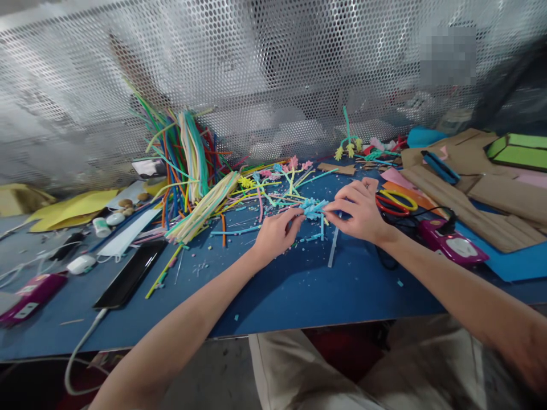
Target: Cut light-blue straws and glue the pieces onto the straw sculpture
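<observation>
Between my hands, a little above the blue tabletop (273,296), is a light blue flower-like piece (313,208) made of foam or plastic sticks. My left hand (280,230) pinches its left side between thumb and fingers. From the other side, the thumb and index finger of my right hand (358,212) pinch its right end, the other fingers curled loosely. A translucent white stick (333,247) lies below my right hand. Just behind the piece are finished-looking pink, yellow and blue flower sprigs (290,176) and scattered small cuttings.
Left stand bundles of coloured sticks (192,154), with a black phone (130,276) on a cable in front. A purple power strip (453,242), tape rolls (396,202) and cardboard (478,199) lie right. A perforated metal screen (273,74) rises behind.
</observation>
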`<control>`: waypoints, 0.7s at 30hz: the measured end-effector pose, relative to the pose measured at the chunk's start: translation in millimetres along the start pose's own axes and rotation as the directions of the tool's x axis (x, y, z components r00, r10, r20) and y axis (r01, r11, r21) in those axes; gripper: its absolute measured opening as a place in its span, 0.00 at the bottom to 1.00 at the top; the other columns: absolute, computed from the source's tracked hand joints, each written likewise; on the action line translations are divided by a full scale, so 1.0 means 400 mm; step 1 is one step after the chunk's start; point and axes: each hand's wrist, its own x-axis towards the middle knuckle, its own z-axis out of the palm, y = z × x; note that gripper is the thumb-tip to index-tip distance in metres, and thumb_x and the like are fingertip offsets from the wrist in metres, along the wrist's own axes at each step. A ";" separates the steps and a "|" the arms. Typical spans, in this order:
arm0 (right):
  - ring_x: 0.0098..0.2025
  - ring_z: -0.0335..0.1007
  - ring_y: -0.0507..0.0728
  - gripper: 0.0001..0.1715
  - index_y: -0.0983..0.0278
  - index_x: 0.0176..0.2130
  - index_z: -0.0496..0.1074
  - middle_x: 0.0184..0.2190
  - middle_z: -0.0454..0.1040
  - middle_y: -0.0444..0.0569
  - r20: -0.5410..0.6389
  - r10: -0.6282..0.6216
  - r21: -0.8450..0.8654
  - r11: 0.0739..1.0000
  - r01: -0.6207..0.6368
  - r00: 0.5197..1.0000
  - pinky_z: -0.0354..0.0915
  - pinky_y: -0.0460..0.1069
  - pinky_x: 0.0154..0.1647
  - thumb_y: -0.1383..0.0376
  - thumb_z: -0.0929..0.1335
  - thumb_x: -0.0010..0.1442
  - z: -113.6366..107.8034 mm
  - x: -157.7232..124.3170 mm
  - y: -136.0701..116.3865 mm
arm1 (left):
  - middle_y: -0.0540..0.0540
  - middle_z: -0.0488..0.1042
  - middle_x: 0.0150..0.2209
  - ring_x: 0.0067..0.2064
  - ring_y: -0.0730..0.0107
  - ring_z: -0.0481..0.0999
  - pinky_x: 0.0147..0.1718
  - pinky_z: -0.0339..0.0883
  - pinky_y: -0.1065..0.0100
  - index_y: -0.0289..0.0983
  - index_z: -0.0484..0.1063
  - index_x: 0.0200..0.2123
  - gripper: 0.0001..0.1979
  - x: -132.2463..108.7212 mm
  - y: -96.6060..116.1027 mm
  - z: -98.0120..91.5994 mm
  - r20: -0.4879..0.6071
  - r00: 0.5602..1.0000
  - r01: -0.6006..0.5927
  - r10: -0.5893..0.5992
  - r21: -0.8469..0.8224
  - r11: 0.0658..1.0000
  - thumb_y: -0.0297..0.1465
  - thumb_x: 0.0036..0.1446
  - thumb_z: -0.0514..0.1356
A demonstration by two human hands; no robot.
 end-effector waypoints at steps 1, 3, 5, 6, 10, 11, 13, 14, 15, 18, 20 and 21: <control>0.36 0.64 0.56 0.01 0.55 0.35 0.77 0.30 0.72 0.42 0.000 -0.004 0.000 1.000 0.004 1.000 0.49 0.58 0.48 0.63 0.72 0.61 0.000 0.000 0.001 | 0.49 0.80 0.30 0.24 0.77 0.74 0.26 0.65 0.75 0.36 0.74 0.45 0.12 0.000 -0.001 0.001 -0.004 1.000 -0.004 0.004 0.000 1.000 0.36 0.70 0.53; 0.37 0.64 0.55 0.01 0.56 0.36 0.77 0.31 0.72 0.43 0.008 -0.017 0.003 1.000 0.017 1.000 0.49 0.57 0.47 0.62 0.72 0.60 0.000 -0.002 0.002 | 0.48 0.79 0.30 0.24 0.77 0.74 0.26 0.65 0.75 0.36 0.74 0.45 0.12 0.000 -0.004 0.002 -0.008 1.000 -0.010 0.010 -0.001 1.000 0.36 0.70 0.53; 0.38 0.64 0.56 0.02 0.56 0.38 0.77 0.31 0.72 0.43 0.026 -0.024 0.007 1.000 0.024 0.999 0.50 0.57 0.47 0.63 0.72 0.61 0.000 -0.004 0.004 | 0.48 0.79 0.30 0.25 0.77 0.75 0.26 0.65 0.75 0.36 0.74 0.45 0.12 0.000 -0.006 0.003 -0.005 1.000 -0.007 0.007 0.001 1.000 0.36 0.70 0.53; 0.38 0.64 0.56 0.02 0.56 0.38 0.77 0.31 0.72 0.43 0.038 -0.027 0.007 1.000 0.027 0.999 0.50 0.57 0.47 0.63 0.72 0.61 -0.001 -0.004 0.004 | 0.48 0.79 0.30 0.25 0.77 0.74 0.26 0.65 0.75 0.36 0.74 0.45 0.12 0.000 -0.007 0.004 -0.004 1.000 -0.003 0.003 0.002 1.000 0.36 0.70 0.53; 0.39 0.65 0.56 0.02 0.56 0.39 0.76 0.32 0.74 0.43 0.063 -0.034 -0.008 0.999 0.035 0.997 0.49 0.57 0.47 0.63 0.71 0.63 -0.005 -0.002 0.002 | 0.49 0.78 0.29 0.24 0.77 0.74 0.25 0.64 0.75 0.37 0.74 0.45 0.12 0.000 -0.009 0.006 -0.003 1.000 0.000 0.000 -0.003 1.000 0.35 0.69 0.54; 0.39 0.65 0.56 0.02 0.56 0.39 0.76 0.32 0.75 0.43 0.065 -0.039 -0.013 0.999 0.040 0.997 0.49 0.57 0.47 0.64 0.70 0.64 -0.006 -0.001 0.002 | 0.49 0.78 0.29 0.24 0.77 0.74 0.25 0.64 0.75 0.37 0.74 0.45 0.12 0.000 -0.009 0.006 -0.004 1.000 0.000 0.000 -0.005 1.000 0.36 0.69 0.54; 0.39 0.65 0.56 0.03 0.56 0.40 0.76 0.33 0.76 0.43 0.061 -0.051 -0.031 0.998 0.053 0.997 0.49 0.57 0.47 0.64 0.70 0.65 -0.007 0.000 0.003 | 0.50 0.78 0.28 0.24 0.77 0.73 0.25 0.64 0.75 0.37 0.74 0.45 0.12 0.000 -0.010 0.006 -0.002 1.000 0.002 -0.002 -0.004 1.000 0.36 0.70 0.53; 0.39 0.65 0.56 0.03 0.56 0.40 0.75 0.33 0.76 0.43 0.058 -0.058 -0.043 0.997 0.060 0.997 0.48 0.57 0.47 0.63 0.70 0.65 -0.007 0.000 0.003 | 0.50 0.78 0.28 0.23 0.77 0.73 0.25 0.63 0.75 0.37 0.74 0.45 0.12 0.000 -0.010 0.006 0.000 1.000 0.004 -0.004 -0.004 1.000 0.36 0.70 0.53; 0.38 0.65 0.56 0.03 0.56 0.41 0.75 0.34 0.77 0.43 0.058 -0.061 -0.057 0.996 0.064 0.996 0.48 0.57 0.47 0.63 0.69 0.66 -0.007 0.000 0.004 | 0.50 0.78 0.28 0.23 0.77 0.73 0.25 0.63 0.75 0.37 0.74 0.45 0.12 0.000 -0.010 0.006 0.002 1.000 0.005 -0.005 -0.005 1.000 0.36 0.70 0.53; 0.37 0.65 0.56 0.04 0.58 0.41 0.73 0.35 0.77 0.43 0.071 -0.050 -0.093 0.994 0.057 0.996 0.48 0.57 0.47 0.61 0.68 0.68 -0.004 -0.001 0.003 | 0.50 0.77 0.27 0.23 0.77 0.72 0.25 0.63 0.75 0.37 0.74 0.45 0.12 -0.001 -0.009 0.007 0.009 1.000 0.003 -0.003 -0.013 1.000 0.35 0.70 0.53; 0.37 0.64 0.56 0.06 0.59 0.40 0.72 0.35 0.76 0.44 0.085 -0.033 -0.108 0.993 0.042 0.996 0.48 0.57 0.47 0.60 0.67 0.68 -0.001 -0.001 0.001 | 0.51 0.76 0.25 0.22 0.77 0.71 0.25 0.62 0.75 0.37 0.73 0.45 0.11 -0.002 -0.006 0.007 0.011 1.000 -0.001 0.001 -0.017 1.000 0.35 0.70 0.53; 0.37 0.64 0.56 0.06 0.59 0.40 0.72 0.35 0.76 0.44 0.091 -0.026 -0.113 0.993 0.036 0.995 0.48 0.57 0.46 0.60 0.66 0.69 0.000 -0.001 0.000 | 0.52 0.75 0.25 0.22 0.78 0.71 0.25 0.62 0.75 0.37 0.73 0.45 0.11 -0.002 -0.005 0.007 0.010 1.000 -0.002 0.003 -0.019 1.000 0.35 0.70 0.53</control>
